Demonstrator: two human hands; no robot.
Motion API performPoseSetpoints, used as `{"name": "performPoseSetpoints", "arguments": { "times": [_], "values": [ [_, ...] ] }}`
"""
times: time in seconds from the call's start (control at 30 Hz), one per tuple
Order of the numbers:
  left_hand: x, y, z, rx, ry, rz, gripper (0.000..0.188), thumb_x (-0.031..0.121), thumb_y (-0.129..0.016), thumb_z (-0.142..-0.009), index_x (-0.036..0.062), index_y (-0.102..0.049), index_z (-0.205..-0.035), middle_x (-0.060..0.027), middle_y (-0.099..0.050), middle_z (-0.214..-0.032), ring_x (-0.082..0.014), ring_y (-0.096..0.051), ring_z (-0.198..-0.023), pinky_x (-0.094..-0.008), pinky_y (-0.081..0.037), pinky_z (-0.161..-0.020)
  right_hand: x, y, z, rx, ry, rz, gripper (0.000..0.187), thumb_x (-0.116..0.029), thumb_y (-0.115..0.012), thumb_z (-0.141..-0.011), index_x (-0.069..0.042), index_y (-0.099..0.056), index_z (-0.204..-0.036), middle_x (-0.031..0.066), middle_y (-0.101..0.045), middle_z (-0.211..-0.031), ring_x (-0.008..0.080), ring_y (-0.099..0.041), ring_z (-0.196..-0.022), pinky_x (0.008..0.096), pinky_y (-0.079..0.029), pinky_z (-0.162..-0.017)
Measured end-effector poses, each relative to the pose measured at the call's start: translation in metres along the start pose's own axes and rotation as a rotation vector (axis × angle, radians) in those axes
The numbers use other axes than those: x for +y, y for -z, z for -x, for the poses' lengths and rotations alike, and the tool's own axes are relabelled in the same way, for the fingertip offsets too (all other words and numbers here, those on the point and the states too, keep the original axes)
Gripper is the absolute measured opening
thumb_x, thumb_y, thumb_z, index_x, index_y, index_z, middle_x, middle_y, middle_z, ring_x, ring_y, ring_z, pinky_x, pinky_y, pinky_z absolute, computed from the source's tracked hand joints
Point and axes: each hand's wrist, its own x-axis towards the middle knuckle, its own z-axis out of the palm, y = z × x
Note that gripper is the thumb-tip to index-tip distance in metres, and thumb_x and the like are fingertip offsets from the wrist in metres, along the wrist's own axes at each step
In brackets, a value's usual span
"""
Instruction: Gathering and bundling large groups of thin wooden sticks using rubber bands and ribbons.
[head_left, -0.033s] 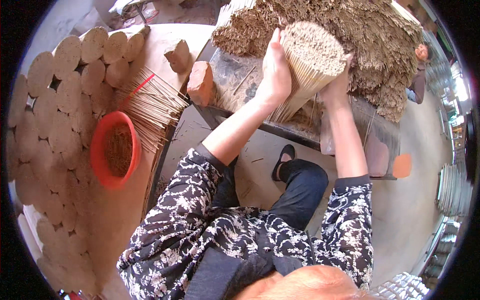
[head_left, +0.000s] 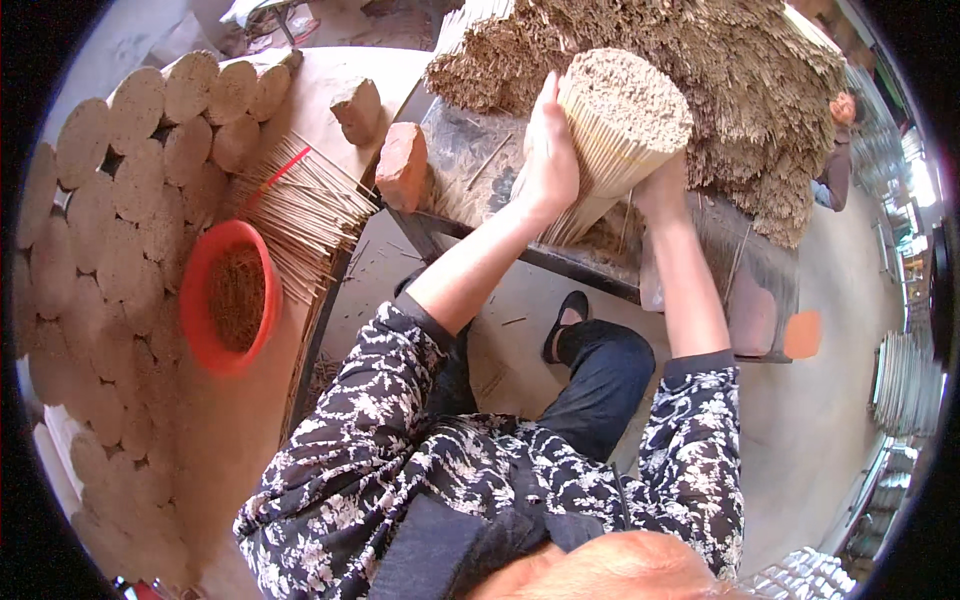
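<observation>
While both hands clamp thick bundle of thin bamboo sticks (head_left: pixel 615 140) upright on dark worktop (head_left: pixel 470 150), step in hand looks like squaring bundle's ends. Left hand (head_left: pixel 550 150) pressed flat on bundle's left side, grip closed against it; right hand (head_left: pixel 662 185) cups lower right side, fingers partly hidden. Heap of loose sticks (head_left: pixel 740 90) just behind. Brick (head_left: pixel 403 165) at worktop's left edge. Red basin (head_left: pixel 235 297) and tied round bundles (head_left: pixel 130 190) lie left. Next move likely calls for firm, even squeeze so sticks don't splay.
</observation>
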Motion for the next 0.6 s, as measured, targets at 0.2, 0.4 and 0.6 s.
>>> {"name": "performPoseSetpoints", "arguments": {
  "times": [0.2, 0.4, 0.6],
  "values": [
    [-0.057, 0.03, 0.048, -0.045, -0.013, -0.141, 0.073, 0.054, -0.023, -0.1, -0.0062, -0.035, -0.139, -0.0247, -0.043, -0.139, -0.0362, -0.038, -0.132, -0.0406, -0.026, -0.111, 0.024, 0.022, 0.02, 0.02, -0.151, 0.024, 0.08, -0.068, -0.034, -0.091, -0.008, -0.032, -0.144, 0.0124, -0.036, -0.146, 0.0254, -0.033, -0.135, 0.046, -0.029, -0.111],
    [-0.074, 0.047, 0.042, 0.075, 0.091, 0.059, 0.081, 0.063, -0.027, -0.096, -0.0064, -0.042, -0.135, -0.0221, -0.046, -0.137, -0.0317, -0.042, -0.13, -0.0391, -0.028, -0.11, -0.107, 0.014, -0.013, 0.14, 0.475, 0.595, 0.064, -0.05, -0.031, -0.101, 0.005, -0.052, -0.127, 0.0206, -0.058, -0.124, 0.0265, -0.052, -0.121, 0.0369, -0.035, -0.107],
    [-0.07, 0.046, 0.033, 0.085, 0.106, 0.07, 0.077, 0.061, -0.027, -0.097, -0.0046, -0.043, -0.135, -0.0216, -0.048, -0.136, -0.0309, -0.043, -0.129, -0.039, -0.029, -0.109, -0.115, -0.057, -0.024, -0.079, 0.281, 1.19, 0.07, -0.056, -0.042, -0.095, -0.001, -0.044, -0.137, 0.025, -0.044, -0.139, 0.0358, -0.04, -0.132, 0.038, -0.03, -0.111]
  ]
}}
